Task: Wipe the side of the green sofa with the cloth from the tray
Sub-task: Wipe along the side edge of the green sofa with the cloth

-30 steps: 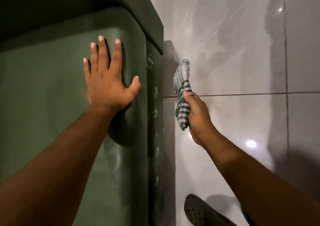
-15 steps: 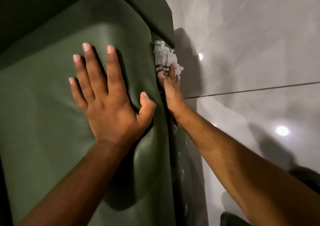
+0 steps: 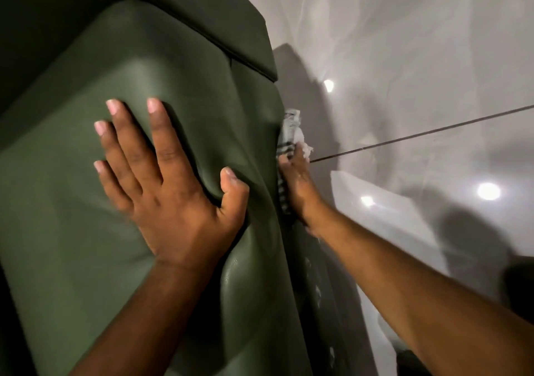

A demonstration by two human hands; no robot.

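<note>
The green sofa (image 3: 86,196) fills the left half of the head view, its padded armrest top facing me. My left hand (image 3: 170,185) lies flat on that padding with fingers spread, pressing a dent into it. My right hand (image 3: 299,191) presses a white cloth with dark stripes (image 3: 290,128) against the sofa's outer side, just past the armrest's right edge. The cloth bunches above my fingers and runs down under my palm. Most of the sofa's side face is hidden behind the armrest edge.
Glossy grey floor tiles (image 3: 419,72) with a dark grout line and bright light reflections spread to the right of the sofa. A darker green sofa section (image 3: 202,9) rises behind the armrest. Dark shadows lie at the lower right.
My right hand brought the cloth from the air onto the sofa's side, then slid it down the side. My left hand stayed flat on the armrest.
</note>
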